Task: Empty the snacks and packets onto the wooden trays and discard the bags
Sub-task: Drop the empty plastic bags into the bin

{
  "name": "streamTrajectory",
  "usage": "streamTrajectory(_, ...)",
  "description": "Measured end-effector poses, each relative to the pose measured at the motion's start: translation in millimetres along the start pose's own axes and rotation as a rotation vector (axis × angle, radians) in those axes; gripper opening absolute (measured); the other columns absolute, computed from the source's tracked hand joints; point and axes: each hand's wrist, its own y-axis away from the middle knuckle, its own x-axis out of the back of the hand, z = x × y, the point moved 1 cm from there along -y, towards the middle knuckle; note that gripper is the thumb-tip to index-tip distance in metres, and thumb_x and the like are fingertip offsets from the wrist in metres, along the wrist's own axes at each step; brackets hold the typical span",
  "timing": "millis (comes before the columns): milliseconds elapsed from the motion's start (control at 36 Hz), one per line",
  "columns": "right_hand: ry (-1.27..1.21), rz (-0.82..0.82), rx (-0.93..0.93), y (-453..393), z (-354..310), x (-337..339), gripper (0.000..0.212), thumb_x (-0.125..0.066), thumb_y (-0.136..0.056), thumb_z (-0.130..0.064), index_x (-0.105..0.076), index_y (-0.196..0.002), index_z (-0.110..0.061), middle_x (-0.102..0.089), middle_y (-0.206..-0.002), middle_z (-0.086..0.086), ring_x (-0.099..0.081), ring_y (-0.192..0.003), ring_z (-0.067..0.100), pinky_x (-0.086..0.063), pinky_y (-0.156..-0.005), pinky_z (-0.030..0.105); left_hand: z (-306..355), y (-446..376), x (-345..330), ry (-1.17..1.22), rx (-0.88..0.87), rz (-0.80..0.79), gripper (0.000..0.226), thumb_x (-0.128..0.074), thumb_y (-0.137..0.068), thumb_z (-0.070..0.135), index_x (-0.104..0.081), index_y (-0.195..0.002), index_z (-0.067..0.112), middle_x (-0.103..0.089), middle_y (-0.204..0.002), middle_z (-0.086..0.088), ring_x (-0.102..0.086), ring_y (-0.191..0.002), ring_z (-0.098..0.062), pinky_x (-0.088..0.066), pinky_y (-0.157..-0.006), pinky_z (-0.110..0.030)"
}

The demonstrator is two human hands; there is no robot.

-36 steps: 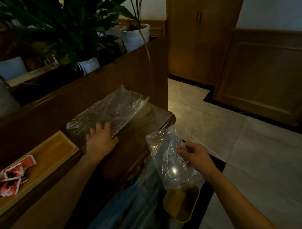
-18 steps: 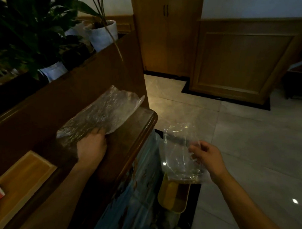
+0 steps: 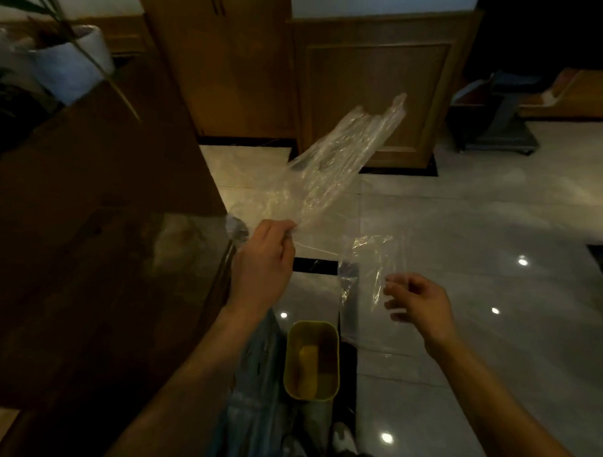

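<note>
- The left hand (image 3: 263,261) is clenched on one corner of a large, crinkled, clear plastic bag (image 3: 333,171); the bag's long axis runs from the fingers up and away to the right, clear of the dark wooden counter (image 3: 97,255).
- The right hand (image 3: 419,300) has its fingers spread and loose. A second, smaller clear plastic bag (image 3: 366,282) hangs just to their left; contact with the fingertips cannot be confirmed.
- A small yellow rectangular waste bin (image 3: 312,360) stands on the pale tiled floor (image 3: 481,217), below and between the two hands.
- Judgement: the smaller bag lies nearer the bin mouth, slightly to its right; the large bag requires lowering toward the person.
- Count: two bags, one bin, two hands. No tray can be made out.
</note>
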Motion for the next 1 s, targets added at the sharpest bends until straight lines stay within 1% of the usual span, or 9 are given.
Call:
streamTrajectory(139,0.046,0.008,-0.049,0.9,16.0,15.6,0.013,-0.065,-0.090,-0.011,-0.070,-0.101,-0.016,-0.073,-0.092,0.009,-0.070,-0.079,0.024,-0.055,-0.063,0.032,13.3,12.8,-29.1,0.125,0.010,-0.032,0.014,-0.063,-0.090,0.004,-0.067,-0.103,0.006,-0.067,-0.095,-0.007,-0.061,-0.076,-0.012,-0.044,-0.066,-0.016)
streamTrajectory(389,0.152,0.039,-0.120,-5.7,68.5,12.0,0.013,-0.066,-0.089,-0.012,-0.071,-0.094,-0.022,-0.074,-0.086,0.005,-0.070,-0.069,0.018,-0.054,-0.057,0.027,-25.7,78.3,-72.0,0.343,0.380,-0.230,0.013,-0.060,-0.094,0.013,-0.067,-0.105,0.014,-0.065,-0.098,0.002,-0.059,-0.082,-0.006,-0.040,-0.071,0.001)
streamTrajectory(444,0.168,0.034,-0.143,-6.4,82.9,8.2,0.012,-0.066,-0.089,-0.014,-0.070,-0.094,-0.025,-0.074,-0.086,0.003,-0.070,-0.070,0.018,-0.054,-0.058,0.026,-38.8,98.6,-82.1,0.374,0.510,-0.290,0.015,-0.060,-0.095,0.018,-0.067,-0.108,0.017,-0.067,-0.101,0.002,-0.062,-0.085,-0.006,-0.045,-0.072,-0.003)
streamTrajectory(500,0.187,0.024,-0.176,-8.7,98.5,4.6,0.013,-0.064,-0.090,-0.012,-0.070,-0.098,-0.020,-0.073,-0.086,0.005,-0.069,-0.070,0.019,-0.053,-0.058,0.027,-51.4,119.9,-90.4,0.446,0.633,-0.322,0.011,-0.063,-0.094,0.019,-0.067,-0.102,0.024,-0.070,-0.097,0.000,-0.067,-0.085,-0.014,-0.055,-0.074,-0.023)
streamTrajectory(528,0.192,0.022,-0.197,-9.9,106.3,2.5,0.014,-0.064,-0.090,-0.010,-0.070,-0.100,-0.016,-0.072,-0.086,0.006,-0.068,-0.069,0.019,-0.053,-0.058,0.027,-57.0,130.6,-93.7,0.460,0.687,-0.340,0.013,-0.063,-0.094,0.019,-0.065,-0.096,0.032,-0.070,-0.091,0.003,-0.068,-0.082,-0.013,-0.057,-0.070,-0.027)
streamTrajectory(611,0.187,0.023,-0.272,-14.6,127.9,-3.6,0.014,-0.065,-0.088,-0.004,-0.070,-0.100,-0.007,-0.072,-0.082,0.011,-0.066,-0.067,0.021,-0.053,-0.060,0.029,-70.8,160.4,-104.3,0.428,0.829,-0.406,0.023,-0.062,-0.092,0.026,-0.059,-0.082,0.046,-0.066,-0.077,0.017,-0.064,-0.068,0.007,-0.050,-0.052,-0.012)
streamTrajectory(806,0.260,-0.037,-0.448,-30.6,175.9,-21.7,0.024,-0.066,-0.085,0.001,-0.067,-0.109,-0.002,-0.071,-0.090,0.018,-0.065,-0.073,0.026,-0.056,-0.070,0.037,-94.5,232.4,-135.4,0.465,1.066,-0.492,0.029,-0.063,-0.091,0.008,-0.062,-0.085,0.036,-0.068,-0.092,0.014,-0.063,-0.087,0.001,-0.047,-0.066,-0.003)
streamTrajectory(917,0.381,-0.125,-0.493,-40.4,211.9,-32.8,0.027,-0.062,-0.089,0.002,-0.066,-0.115,-0.004,-0.071,-0.094,0.017,-0.067,-0.082,0.028,-0.057,-0.077,0.039,-105.0,261.9,-153.6,0.443,1.138,-0.485,0.035,-0.064,-0.089,0.000,-0.062,-0.082,0.034,-0.067,-0.084,0.012,-0.062,-0.077,0.005,-0.047,-0.066,-0.003)
streamTrajectory(1000,0.462,-0.151,-0.525,-47.9,242.9,-43.4,0.026,-0.061,-0.090,0.000,-0.065,-0.115,-0.006,-0.072,-0.094,0.013,-0.068,-0.083,0.027,-0.058,-0.076,0.038,-111.9,279.8,-171.1,0.379,1.191,-0.517,0.023,-0.064,-0.089,0.001,-0.064,-0.082,0.023,-0.066,-0.078,0.003,-0.060,-0.072,-0.008,-0.045,-0.060,-0.003)
